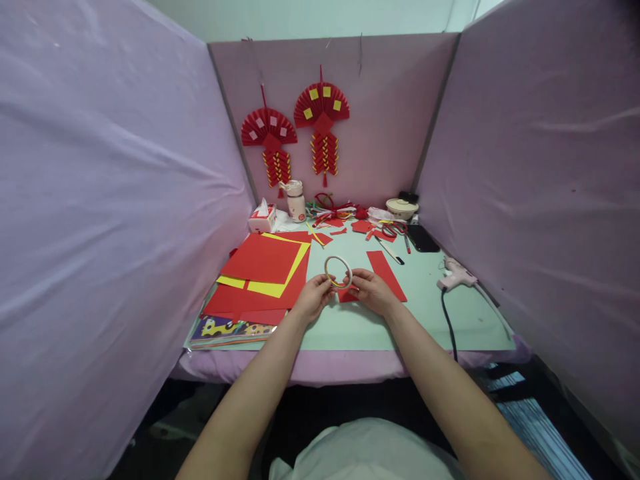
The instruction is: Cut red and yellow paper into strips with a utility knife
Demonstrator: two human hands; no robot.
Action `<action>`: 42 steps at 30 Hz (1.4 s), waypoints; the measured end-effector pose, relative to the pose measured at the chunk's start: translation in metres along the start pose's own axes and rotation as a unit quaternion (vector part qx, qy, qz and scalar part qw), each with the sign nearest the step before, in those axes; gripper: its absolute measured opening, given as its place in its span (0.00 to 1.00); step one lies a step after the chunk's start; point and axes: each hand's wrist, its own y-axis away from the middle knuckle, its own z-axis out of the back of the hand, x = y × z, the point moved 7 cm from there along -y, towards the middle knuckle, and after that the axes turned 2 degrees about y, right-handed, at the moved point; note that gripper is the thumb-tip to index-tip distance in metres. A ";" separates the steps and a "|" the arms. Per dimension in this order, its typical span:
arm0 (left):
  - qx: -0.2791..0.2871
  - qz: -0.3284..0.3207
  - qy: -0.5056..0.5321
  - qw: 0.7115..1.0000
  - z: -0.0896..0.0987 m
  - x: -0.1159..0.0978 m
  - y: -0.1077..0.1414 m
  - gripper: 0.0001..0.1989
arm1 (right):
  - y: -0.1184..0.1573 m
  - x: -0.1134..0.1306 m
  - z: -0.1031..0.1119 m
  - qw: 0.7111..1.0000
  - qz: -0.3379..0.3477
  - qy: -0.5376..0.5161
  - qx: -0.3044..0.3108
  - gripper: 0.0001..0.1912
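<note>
A thin ring, like a roll of narrow tape (pixel 349 265), is held upright between my two hands above the middle of the table. My left hand (pixel 315 297) pinches its lower left side. On the lower right side, my right hand (pixel 369 289) has its fingers closed on the ring. Beneath and beside my right hand lie a small red paper piece (pixel 347 295) and a long red paper strip (pixel 387 275). Red sheets (pixel 263 259) and yellow sheets (pixel 273 289) are stacked left of my left hand.
A glue gun (pixel 456 273) with a cord lies at the right. A craft knife (pixel 390 251), scissors (pixel 395 229), a phone (pixel 423 238), a bottle (pixel 296 202) and a tissue box (pixel 263 219) stand or lie farther back. Fan decorations (pixel 323 123) hang on the back panel.
</note>
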 end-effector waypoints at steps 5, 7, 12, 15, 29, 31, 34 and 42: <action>-0.015 -0.024 -0.032 0.999 0.002 0.000 -0.002 0.07 | 0.000 -0.001 -0.002 1.000 0.007 0.012 0.016 0.15; -0.026 -0.043 -0.051 0.997 0.003 0.000 -0.004 0.07 | -0.001 -0.002 -0.001 1.000 0.009 0.017 0.014 0.14; -0.058 -0.122 -0.113 0.984 0.006 -0.009 -0.006 0.05 | -0.003 -0.003 0.001 0.999 0.023 0.037 0.003 0.10; -0.070 -0.175 -0.150 0.971 0.004 -0.017 0.000 0.04 | -0.001 -0.002 -0.001 0.998 0.028 0.049 0.005 0.10; -0.113 -0.328 -0.260 0.901 -0.008 -0.047 0.032 0.07 | 0.003 0.004 -0.002 0.996 0.038 0.081 0.006 0.09; -0.107 -0.336 -0.269 0.896 -0.010 -0.048 0.034 0.08 | 0.003 0.005 -0.002 0.995 0.045 0.086 0.000 0.10; -0.098 -0.343 -0.282 0.891 -0.013 -0.047 0.036 0.08 | 0.002 0.008 0.002 0.993 0.072 0.094 -0.029 0.13; -0.068 -0.325 -0.301 0.894 -0.016 -0.041 0.034 0.08 | 0.006 0.023 0.020 0.948 0.205 0.182 -0.163 0.14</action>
